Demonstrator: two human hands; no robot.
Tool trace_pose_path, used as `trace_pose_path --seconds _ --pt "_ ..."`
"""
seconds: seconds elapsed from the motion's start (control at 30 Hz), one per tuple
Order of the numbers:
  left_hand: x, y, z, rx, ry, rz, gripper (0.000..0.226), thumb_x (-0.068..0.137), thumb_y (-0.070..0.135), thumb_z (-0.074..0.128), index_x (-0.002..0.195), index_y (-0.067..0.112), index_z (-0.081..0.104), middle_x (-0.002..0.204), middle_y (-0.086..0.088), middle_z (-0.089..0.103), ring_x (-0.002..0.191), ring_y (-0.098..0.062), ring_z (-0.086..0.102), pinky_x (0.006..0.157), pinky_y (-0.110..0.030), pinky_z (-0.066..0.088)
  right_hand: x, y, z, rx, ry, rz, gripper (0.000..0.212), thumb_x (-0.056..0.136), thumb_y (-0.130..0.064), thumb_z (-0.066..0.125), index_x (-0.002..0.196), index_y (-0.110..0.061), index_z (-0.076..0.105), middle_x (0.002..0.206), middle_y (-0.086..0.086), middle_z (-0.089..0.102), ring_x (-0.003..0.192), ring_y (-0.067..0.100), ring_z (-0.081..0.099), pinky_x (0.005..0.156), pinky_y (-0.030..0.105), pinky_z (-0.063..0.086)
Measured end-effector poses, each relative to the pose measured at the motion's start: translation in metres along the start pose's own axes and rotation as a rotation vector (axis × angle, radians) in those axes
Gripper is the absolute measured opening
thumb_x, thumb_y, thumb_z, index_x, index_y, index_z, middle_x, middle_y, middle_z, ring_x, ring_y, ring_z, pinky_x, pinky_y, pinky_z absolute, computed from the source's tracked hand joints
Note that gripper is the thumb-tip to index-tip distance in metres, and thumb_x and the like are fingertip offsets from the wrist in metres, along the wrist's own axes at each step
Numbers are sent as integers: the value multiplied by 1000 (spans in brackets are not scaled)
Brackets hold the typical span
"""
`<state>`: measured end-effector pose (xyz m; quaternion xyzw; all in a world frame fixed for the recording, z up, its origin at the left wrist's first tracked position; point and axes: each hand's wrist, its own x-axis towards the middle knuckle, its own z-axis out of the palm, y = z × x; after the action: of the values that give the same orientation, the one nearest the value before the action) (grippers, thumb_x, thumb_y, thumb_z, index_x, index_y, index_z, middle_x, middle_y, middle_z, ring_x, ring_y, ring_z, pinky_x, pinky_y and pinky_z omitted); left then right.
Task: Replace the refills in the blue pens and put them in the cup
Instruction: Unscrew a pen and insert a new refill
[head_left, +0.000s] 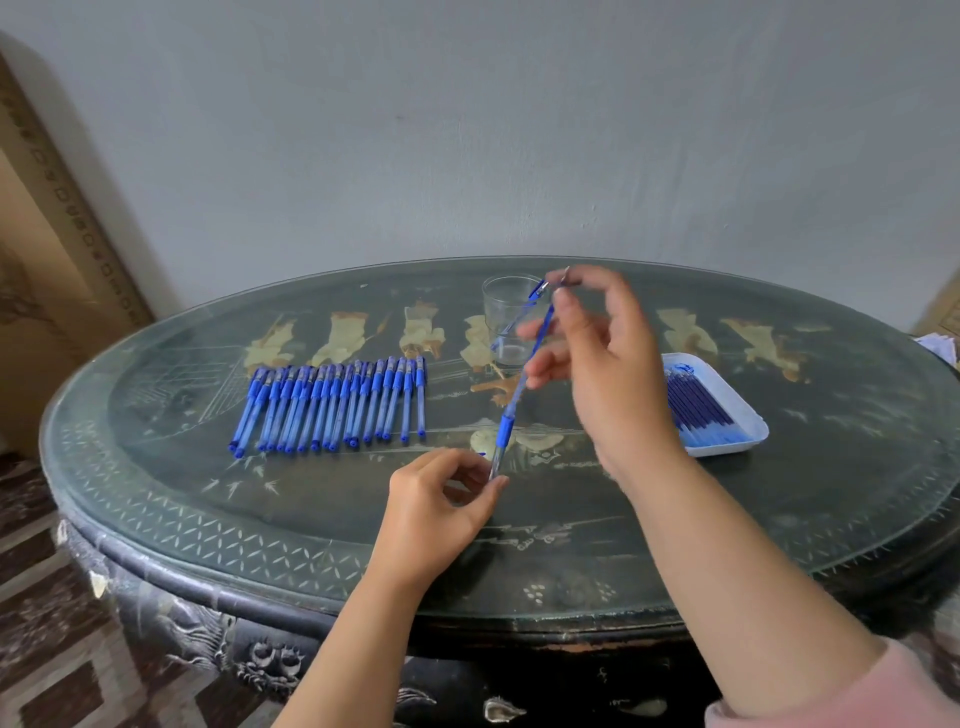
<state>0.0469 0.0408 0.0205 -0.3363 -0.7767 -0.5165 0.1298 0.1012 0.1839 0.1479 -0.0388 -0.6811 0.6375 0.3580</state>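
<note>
Refill (543, 325) is sliding along the barrel of a blue pen (506, 428) that both hands are holding above the middle of the counter (311, 519); whether it is going in or coming out cannot be told. The left hand (441, 506) is pinching the pen's lower end, and the right hand (597, 353) is gripping the refill's upper part, with a small metal piece showing at its fingertips. The cup (506, 301) is standing near the counter's far edge, just behind the right hand, already holding 1 blue pen. A row of blue pens (332, 405) is lying toward the counter's left side, and a white tray (748, 415) of refills is sitting near its right edge. The thin refill could be bending or jamming if pushed off-axis, and the raised right hand, being so close, could be knocking the light cup over.
</note>
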Motion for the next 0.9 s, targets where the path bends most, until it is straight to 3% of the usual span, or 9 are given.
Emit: trace_pose_path --seconds 0.17,0.3,0.5,0.63,0.73,0.8,0.9 --pt "0 2 -1 11 15 -23 13 76 17 82 83 14 72 78 10 69 72 -5 66 68 -17 54 15 -5 -26 155 130 -16 26 98 0 50 110 -21 57 90 8 72 61 15 57 63 28 53" --pt "4 3 -8 -114 160 -232 10 77 20 81 83 19 73 74 9 72 72 -6 69 73 -23 56 22 18 -52 -56 272 69 12 93 -8 61 100 -16 62 84 -7 75 67 6 60 64 19 50" --pt "20 -5 -29 -319 324 -472 9 82 18 75 90 16 72 77 -2 74 74 -16 72 82 -42 59 41 87 -72 -457 222 280 11 89 -16 67 97 -22 71 91 -3 72 82 14 66 85 41 56" --pt "34 -22 -44 -271 370 -529 9 83 24 75 89 18 71 75 -1 74 77 -19 72 86 -45 57 64 114 -74 -678 93 376 20 89 -15 68 106 -7 73 103 10 73 94 25 68 91 45 54" --pt "36 -30 -46 -266 388 -561 9 83 22 75 89 17 70 74 1 74 75 -17 72 83 -40 59 78 127 -71 -850 -20 414 19 89 -14 69 99 1 74 100 16 73 93 31 67 82 37 54" --pt "36 -33 -45 -261 402 -561 8 83 21 75 87 17 70 72 5 73 71 -12 71 76 -28 60 86 134 -66 -916 -72 447 18 88 -15 70 97 0 75 100 17 72 92 31 66 74 30 48" --pt "35 -34 -44 -267 387 -567 9 81 20 76 86 16 69 72 5 73 68 -9 70 66 -11 55 94 141 -60 -994 -102 497 17 85 -17 74 96 -5 75 104 13 71 97 28 65 75 26 45"
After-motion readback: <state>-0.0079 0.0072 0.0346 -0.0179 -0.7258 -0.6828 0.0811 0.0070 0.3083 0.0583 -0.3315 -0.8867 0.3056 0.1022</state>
